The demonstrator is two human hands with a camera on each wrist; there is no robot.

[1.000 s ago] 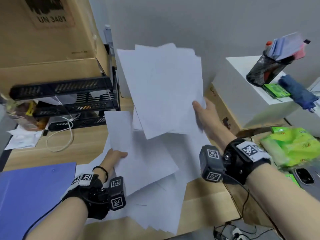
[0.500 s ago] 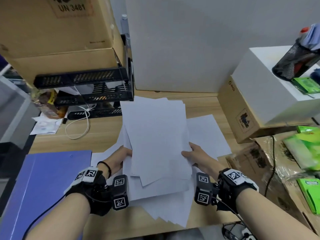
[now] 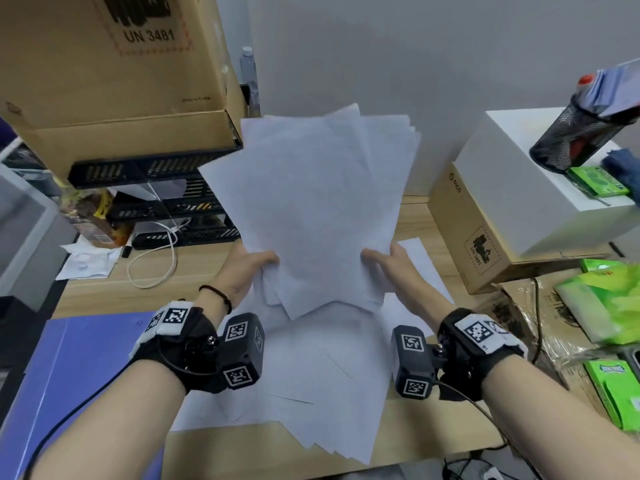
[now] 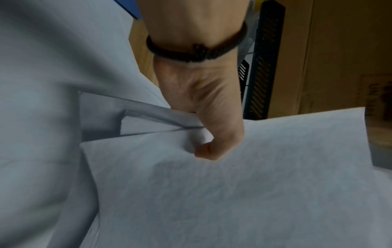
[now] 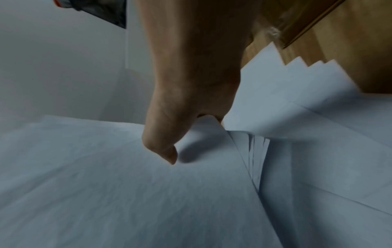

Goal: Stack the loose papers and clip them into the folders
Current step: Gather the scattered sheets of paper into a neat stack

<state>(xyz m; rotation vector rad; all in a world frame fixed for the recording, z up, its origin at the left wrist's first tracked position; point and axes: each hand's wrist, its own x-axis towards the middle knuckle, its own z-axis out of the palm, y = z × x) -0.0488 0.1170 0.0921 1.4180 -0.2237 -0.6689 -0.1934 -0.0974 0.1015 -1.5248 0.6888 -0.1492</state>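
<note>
A fanned sheaf of white papers [image 3: 311, 209] is held tilted up above the wooden desk [image 3: 104, 289], pinched at its lower edges by the left hand [image 3: 244, 268] and the right hand [image 3: 391, 263], thumbs on top. More loose sheets [image 3: 329, 368] are spread underneath, beside a blue folder [image 3: 76, 368].

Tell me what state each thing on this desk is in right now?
Held papers: lifted, fanned unevenly, gripped at both sides.
Left hand: pinching the sheaf.
Right hand: pinching the sheaf.
Loose sheets: scattered flat on the desk.
Blue folder: lying flat.
</note>
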